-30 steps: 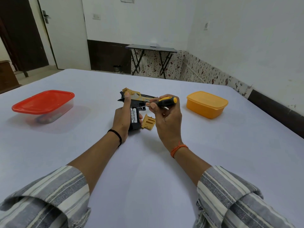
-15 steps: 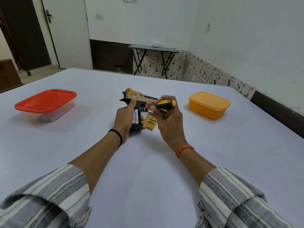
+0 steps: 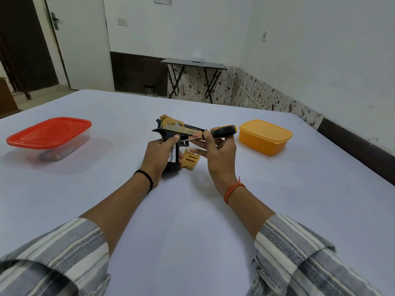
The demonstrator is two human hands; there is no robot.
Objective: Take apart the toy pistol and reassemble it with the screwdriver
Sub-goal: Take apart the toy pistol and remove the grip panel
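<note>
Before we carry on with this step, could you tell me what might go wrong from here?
The screwdriver tip sits right beside the left hand fingertips on the toy pistol, so a slip could jab them. The pistol stands on its grip on the table, held by one hand only, and might twist under pressure. A freed screw could roll off unseen; the loose yellow panel lies near the right hand and could be knocked.

White table [image 3: 277,199] with red-lidded container [image 3: 49,135], orange box [image 3: 265,136], tan panel [image 3: 190,160].
</note>
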